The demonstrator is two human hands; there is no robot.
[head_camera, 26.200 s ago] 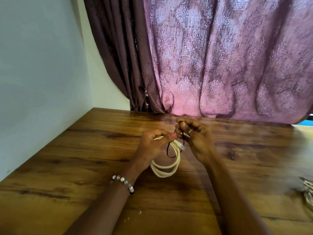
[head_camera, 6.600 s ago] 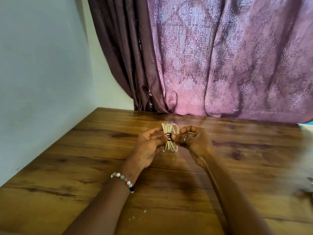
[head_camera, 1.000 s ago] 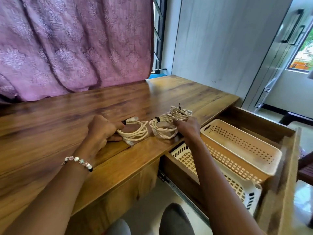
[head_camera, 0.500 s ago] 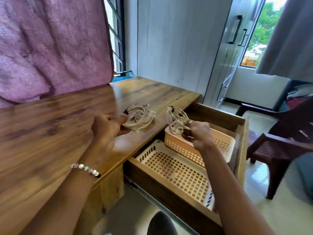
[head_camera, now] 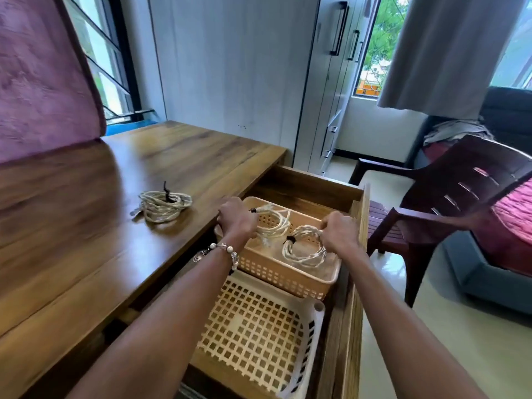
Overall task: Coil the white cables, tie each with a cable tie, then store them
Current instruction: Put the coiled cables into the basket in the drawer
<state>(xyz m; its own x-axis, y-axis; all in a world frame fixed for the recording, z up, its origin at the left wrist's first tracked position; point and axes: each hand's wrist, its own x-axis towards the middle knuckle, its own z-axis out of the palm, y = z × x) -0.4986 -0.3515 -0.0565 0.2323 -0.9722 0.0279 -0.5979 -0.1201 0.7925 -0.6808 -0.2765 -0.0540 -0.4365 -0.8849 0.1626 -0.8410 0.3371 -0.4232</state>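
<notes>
while the wooden bench [head_camera: 86,240] fills the left of the view, its open drawer [head_camera: 349,283] juts out at the right edge, and beyond it a dark wooden chair [head_camera: 449,194] stands on the pale floor near a bed with a red cover [head_camera: 515,214]. a purple curtain [head_camera: 43,76] hangs behind the bench at the left and a grey curtain [head_camera: 437,50] hangs by the window at the right. inside the drawer lie two perforated baskets: a white basket [head_camera: 259,341] nearest the person, and past it a peach basket [head_camera: 288,279]. both forearms reach over the drawer into the peach basket. the left hand [head_camera: 237,217], with a beaded bracelet [head_camera: 221,250] on its wrist, has its fingers curled round a coiled white cable [head_camera: 275,223] at the basket's near-left side, the coil hanging down inside the basket. the right hand [head_camera: 339,234] has its fingers curled and pinching the upper rim of a second coiled cable [head_camera: 302,250], which lies low in the right part of the same basket; whether it touches the bottom cannot be told. each of these two coils carries a small black tie. a third coiled cable [head_camera: 164,207] lies alone on the bench top, well to the left of the drawer, with a black cable tie [head_camera: 167,192] sticking up from it.
</notes>
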